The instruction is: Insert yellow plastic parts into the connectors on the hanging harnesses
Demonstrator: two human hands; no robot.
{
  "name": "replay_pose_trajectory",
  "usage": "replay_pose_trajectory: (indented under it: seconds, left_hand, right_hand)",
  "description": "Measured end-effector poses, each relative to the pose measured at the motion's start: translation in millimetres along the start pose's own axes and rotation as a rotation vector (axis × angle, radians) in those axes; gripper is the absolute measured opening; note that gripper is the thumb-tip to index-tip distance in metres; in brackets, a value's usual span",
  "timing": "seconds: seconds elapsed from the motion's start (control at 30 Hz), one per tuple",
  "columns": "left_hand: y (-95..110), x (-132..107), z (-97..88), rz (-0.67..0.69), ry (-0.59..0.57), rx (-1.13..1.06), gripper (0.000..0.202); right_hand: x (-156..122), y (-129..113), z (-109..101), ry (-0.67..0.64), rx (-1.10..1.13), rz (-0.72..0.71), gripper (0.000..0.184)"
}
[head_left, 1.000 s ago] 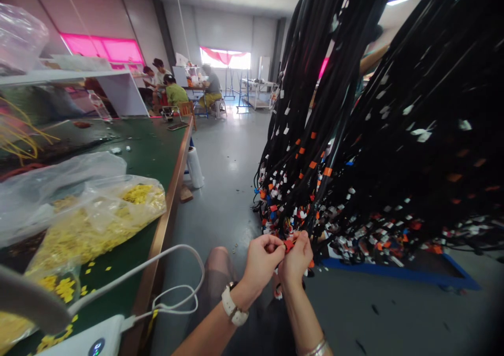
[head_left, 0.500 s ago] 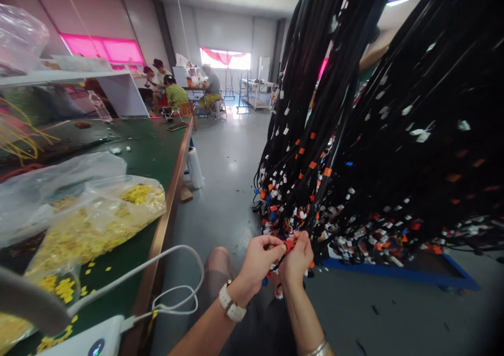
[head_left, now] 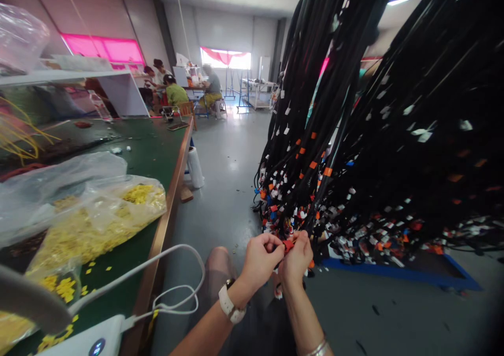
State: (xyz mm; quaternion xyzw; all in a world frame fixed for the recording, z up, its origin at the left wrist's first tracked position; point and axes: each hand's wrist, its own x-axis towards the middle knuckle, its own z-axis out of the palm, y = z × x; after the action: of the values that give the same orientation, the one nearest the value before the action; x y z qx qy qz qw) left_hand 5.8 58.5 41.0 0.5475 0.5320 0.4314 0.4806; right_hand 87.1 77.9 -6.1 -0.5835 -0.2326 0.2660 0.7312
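Note:
Both hands meet at the lower end of a hanging bundle of black cables [head_left: 315,109]. My left hand [head_left: 260,259], with a white watch on its wrist, pinches a red connector [head_left: 289,245] from the left. My right hand [head_left: 297,257] closes on the right side of the same piece, where thin wires run in. The fingers cover much of the connector, so its exact shape is hidden. Around and above the hands dangle many cable ends with white, orange, red and blue connectors and tags.
At left stands a green-topped table [head_left: 157,135] with a clear bag of small yellow parts [head_left: 98,230], a white power bank [head_left: 88,340] and its cable. A blue rack base [head_left: 405,274] lies under the cables at right. Several people sit working in the background.
My hands stay almost in place around the red connector; the left fingers have shifted slightly. A forearm seen behind the cables at upper right is no longer plainly visible.

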Motion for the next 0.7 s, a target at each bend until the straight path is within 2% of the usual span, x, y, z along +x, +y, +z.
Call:
replay_pose_trajectory:
  seconds: [0.27,0.57,0.7]
  left_hand:
    - [0.4,-3.5,-0.9,0.103,0.086,0.222,0.010]
    - [4.3,-4.0,-3.3,0.179,0.093,0.295,0.009]
    - [3.7,-3.8,-3.1,0.156,0.077,0.264,0.010]
  right_hand:
    - [0.5,-0.4,-1.0,-0.017,-0.031,-0.024,0.041]
    - [0.2,-0.1,-1.2,-0.020,-0.027,-0.020,0.040]
    - [0.7,0.7,-0.8,-0.015,-0.020,-0.017,0.040]
